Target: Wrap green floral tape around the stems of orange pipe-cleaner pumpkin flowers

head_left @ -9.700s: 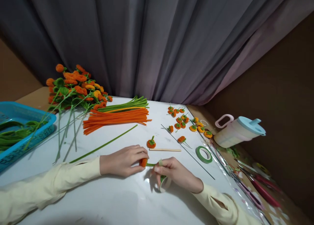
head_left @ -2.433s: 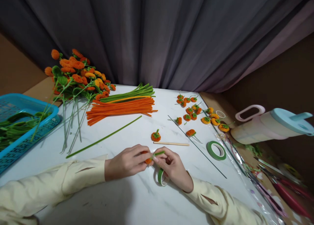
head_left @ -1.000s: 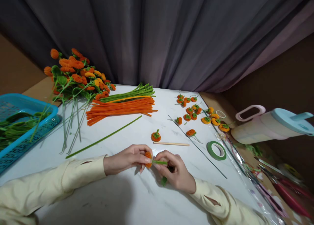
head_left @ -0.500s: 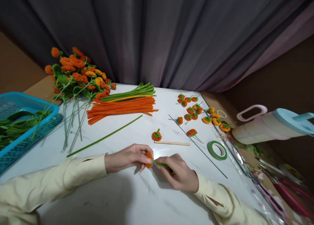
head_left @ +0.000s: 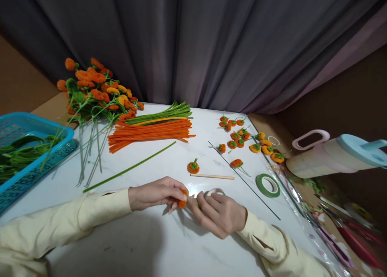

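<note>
1. the left hand (head_left: pixel 157 193) is closed in a pinch on a small orange pompom (head_left: pixel 182 198), held low over the bench (head_left: pixel 136 244) just in front of the wooden stick (head_left: pixel 212 176). i'd grip it by its sides so the fuzzy pile isn't flattened.
2. the right hand (head_left: pixel 222 214) is curled around a roll of green tape (head_left: pixel 214 191), and its fingertips (head_left: pixel 201 202) meet the pompom where its green stem should be. the stem is hidden between the fingers, so i cannot tell how much of it is covered.
3. this looks like wrapping tape onto the stem. it probably goes best with the tape pulled taut and laid at a slant, each turn overlapping the last.
4. i'd roll the pompom with the left hand rather than swing the whole roll round it. that should keep the tension even.
5. the held roll sits very near the front of the stick, and a finished pompom (head_left: pixel 193 167) lies just behind the stick. a wide swing could knock both.
6. a spare tape roll (head_left: pixel 267 185) lies to the right of the stick, and a thin dark wire (head_left: pixel 242 179) passes the stick's right end. the right sleeve is best kept off them.
</note>
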Motion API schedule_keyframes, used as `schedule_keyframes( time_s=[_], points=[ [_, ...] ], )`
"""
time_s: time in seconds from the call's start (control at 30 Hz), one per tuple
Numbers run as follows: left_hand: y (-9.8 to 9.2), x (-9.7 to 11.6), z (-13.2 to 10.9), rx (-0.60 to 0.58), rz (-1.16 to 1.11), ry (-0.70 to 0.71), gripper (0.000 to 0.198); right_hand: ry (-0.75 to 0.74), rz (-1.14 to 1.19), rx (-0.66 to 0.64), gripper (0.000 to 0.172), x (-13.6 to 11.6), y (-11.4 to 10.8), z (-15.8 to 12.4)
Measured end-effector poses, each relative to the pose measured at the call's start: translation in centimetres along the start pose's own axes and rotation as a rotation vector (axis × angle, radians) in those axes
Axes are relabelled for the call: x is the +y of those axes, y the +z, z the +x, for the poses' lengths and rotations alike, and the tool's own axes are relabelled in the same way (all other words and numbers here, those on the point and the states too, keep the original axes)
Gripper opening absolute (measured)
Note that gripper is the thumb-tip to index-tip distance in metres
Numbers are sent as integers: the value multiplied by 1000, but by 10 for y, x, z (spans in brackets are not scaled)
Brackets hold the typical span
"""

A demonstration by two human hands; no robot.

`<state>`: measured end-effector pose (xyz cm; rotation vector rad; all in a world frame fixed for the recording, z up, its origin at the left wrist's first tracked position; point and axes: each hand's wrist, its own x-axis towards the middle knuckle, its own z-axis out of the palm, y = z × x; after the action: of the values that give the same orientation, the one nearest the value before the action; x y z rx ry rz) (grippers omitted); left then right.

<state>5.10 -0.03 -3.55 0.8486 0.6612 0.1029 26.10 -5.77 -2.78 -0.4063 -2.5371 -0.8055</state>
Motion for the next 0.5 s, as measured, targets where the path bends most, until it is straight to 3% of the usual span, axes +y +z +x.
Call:
schedule_keyframes(
  time_s=[0.13, 0.3, 0.4, 0.5],
  points=[
    [1, 0, 1, -26, -66, -39, 26, -19, 2, 3, 17, 2, -1, 0],
    [0, 3, 3, 17, -257, -217, 34, 42, 112, 14, 20, 0, 2, -1],
    [-3, 6, 4, 34, -277, -215, 37, 269, 404, 7, 25, -6, 5, 0],
    [-2, 11, -1, 73, -87, -99, 37, 678, 737, -27, 25, -14, 6, 4]
  ],
)
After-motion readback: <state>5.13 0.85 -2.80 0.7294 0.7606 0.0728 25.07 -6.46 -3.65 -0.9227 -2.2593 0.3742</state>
